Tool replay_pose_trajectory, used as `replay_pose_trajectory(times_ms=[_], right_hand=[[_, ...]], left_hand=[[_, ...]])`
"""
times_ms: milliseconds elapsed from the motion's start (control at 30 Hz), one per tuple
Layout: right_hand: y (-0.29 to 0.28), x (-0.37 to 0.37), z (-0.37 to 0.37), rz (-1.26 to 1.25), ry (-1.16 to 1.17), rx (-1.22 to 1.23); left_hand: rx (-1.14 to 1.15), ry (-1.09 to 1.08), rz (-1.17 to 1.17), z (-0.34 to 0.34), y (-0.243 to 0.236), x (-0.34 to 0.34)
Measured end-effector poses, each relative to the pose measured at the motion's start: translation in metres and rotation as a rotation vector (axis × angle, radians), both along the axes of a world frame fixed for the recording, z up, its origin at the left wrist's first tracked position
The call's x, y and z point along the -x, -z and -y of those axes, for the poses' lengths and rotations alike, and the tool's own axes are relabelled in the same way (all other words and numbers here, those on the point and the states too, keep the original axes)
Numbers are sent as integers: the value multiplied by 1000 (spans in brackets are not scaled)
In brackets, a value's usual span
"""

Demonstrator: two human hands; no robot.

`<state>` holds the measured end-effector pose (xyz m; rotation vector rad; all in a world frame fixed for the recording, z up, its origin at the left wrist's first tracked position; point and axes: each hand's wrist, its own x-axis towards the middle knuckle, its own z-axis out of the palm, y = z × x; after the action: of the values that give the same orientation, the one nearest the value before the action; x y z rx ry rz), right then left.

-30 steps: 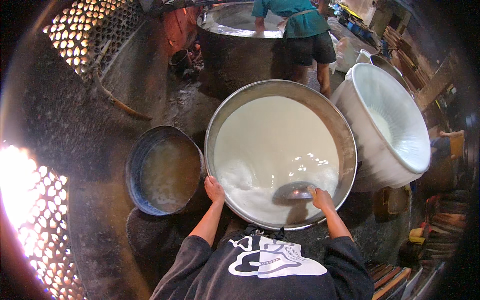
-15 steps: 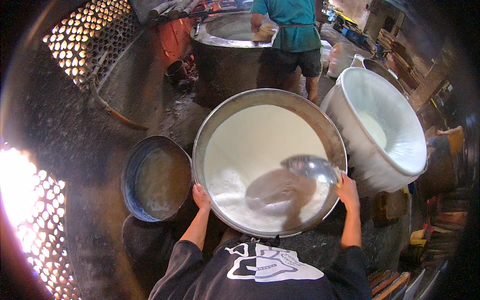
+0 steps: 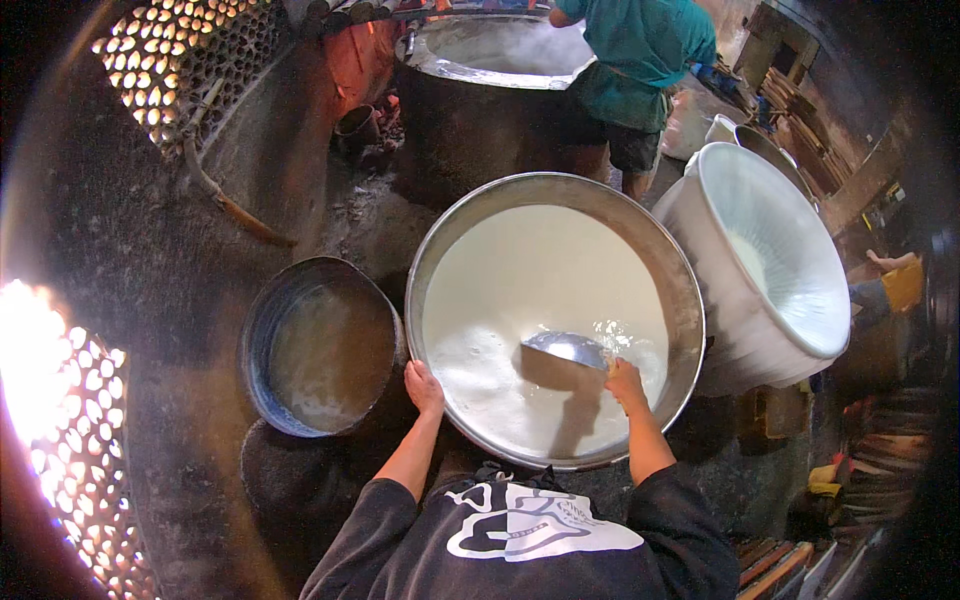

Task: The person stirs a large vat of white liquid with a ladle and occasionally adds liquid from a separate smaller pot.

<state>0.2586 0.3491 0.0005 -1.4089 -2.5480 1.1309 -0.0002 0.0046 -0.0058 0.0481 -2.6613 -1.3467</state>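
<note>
In front of me stands a wide round metal vat (image 3: 690, 300) holding a white, milky liquid (image 3: 545, 260) with some froth on its near left part. My right hand (image 3: 626, 386) is closed round the short handle of a shiny metal scoop (image 3: 568, 347). The scoop's bowl dips into the liquid at the near middle, and part of it is hidden under the surface. Over at the vat's near left rim, my left hand (image 3: 424, 387) holds the edge, its fingers against the metal.
Left of the vat is a dark bucket (image 3: 262, 385) with cloudy liquid. At the right tilts a large pale cloth-covered tub (image 3: 700, 340). Beyond stands a steaming stove cauldron (image 3: 480, 72), a person in a green shirt (image 3: 640, 50) beside it. Stacked firewood (image 3: 775, 570) lies near right.
My right hand has brought the scoop left and down from the vat's right rim into the liquid. My left hand stays at the rim. The other person has shifted right.
</note>
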Motion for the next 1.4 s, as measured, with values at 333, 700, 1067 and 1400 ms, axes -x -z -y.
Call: replay_pose_trajectory(times_ms=[333, 700, 1067, 1400], right_hand=[[14, 14, 128, 92, -53, -23], [-131, 12, 202, -67, 43, 160], [-199, 239, 260, -652, -471, 1013], [-39, 301, 436, -187, -337, 967]], left_hand=[[-152, 66, 95, -1, 11, -4], [-299, 90, 190, 15, 8, -1], [-627, -107, 344, 176, -25, 23], [-595, -524, 342, 331, 12, 11]])
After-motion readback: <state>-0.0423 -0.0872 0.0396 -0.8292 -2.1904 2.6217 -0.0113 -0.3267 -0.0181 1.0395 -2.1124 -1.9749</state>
